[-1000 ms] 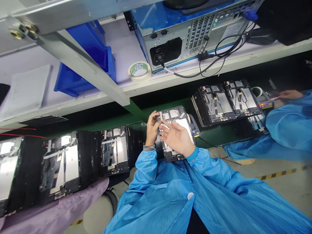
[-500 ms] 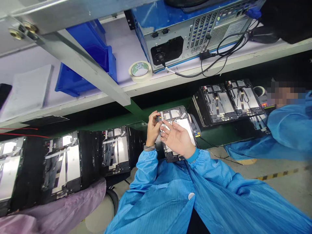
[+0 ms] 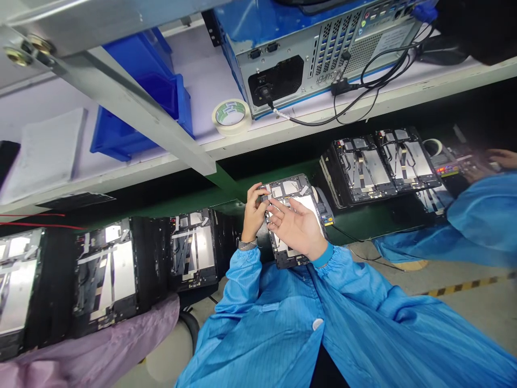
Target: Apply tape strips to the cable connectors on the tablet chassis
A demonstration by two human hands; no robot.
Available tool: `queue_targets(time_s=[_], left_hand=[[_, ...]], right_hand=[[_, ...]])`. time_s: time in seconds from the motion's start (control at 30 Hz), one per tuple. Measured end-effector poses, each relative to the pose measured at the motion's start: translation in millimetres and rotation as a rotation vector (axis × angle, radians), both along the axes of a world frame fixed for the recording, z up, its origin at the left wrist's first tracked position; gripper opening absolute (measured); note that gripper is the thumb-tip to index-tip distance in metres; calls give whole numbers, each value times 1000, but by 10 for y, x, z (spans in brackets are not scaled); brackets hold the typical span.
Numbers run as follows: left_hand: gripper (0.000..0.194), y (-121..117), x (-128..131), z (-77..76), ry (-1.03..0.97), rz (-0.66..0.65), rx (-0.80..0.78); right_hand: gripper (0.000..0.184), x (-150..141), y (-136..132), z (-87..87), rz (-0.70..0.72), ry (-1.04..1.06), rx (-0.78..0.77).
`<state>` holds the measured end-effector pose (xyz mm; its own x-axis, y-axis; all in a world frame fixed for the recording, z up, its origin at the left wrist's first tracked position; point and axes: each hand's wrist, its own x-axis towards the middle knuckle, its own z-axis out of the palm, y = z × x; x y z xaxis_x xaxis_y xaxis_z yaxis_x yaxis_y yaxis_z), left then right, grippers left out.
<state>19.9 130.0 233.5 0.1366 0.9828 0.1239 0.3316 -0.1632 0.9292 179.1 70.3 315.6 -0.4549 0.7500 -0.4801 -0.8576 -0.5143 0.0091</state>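
Observation:
My hands are at the middle of the view, around an opened tablet (image 3: 288, 188) with a dark frame, a white inner panel and small taped parts. My left hand (image 3: 254, 213) grips the tablet's upper left edge between thumb and fingers. My right hand (image 3: 297, 229) lies spread over the white panel, its fingers apart and holding nothing. Together the hands hide much of the tablet's left side. Several similar opened tablets (image 3: 191, 250) stand in a row to the left, and others (image 3: 359, 170) lie to the right.
Above is a shelf (image 3: 194, 156) bearing a computer case (image 3: 307, 59) with cables, a tape roll (image 3: 230, 116) and blue bins (image 3: 137, 97). At right, a co-worker's hand (image 3: 501, 159) reaches near a small device with lit displays (image 3: 448, 170). A mauve cloth (image 3: 100, 345) hangs lower left.
My right hand has lifted slightly and its fingers have spread wider over the tablet. The co-worker's hand has shifted right, and the whole view has tilted a little.

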Motion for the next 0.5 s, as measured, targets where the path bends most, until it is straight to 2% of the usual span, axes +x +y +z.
queue_targets(time_s=[0.13,0.23,0.3,0.37,0.43,0.5], left_hand=[[18,10,-27,-14,-15,-19,15],[18,23,-48,-37,3,-44,14],[19,31,-53,-52,-16,-49,21],[20,37,-49,-62,-50,-48,35],[20,39,-40,-61,-66,-39,41],[20,39,-32,-50,-63,-26,33]], right_hand=[[44,40,-84,41,49,-147,24],[39,135,-138,49,117,-484,192],[37,229,-98,59,162,-882,456],[39,321,21,75,247,-1350,807],[42,386,189,88,399,-1768,1135],[48,411,349,84,594,-2065,1367]])
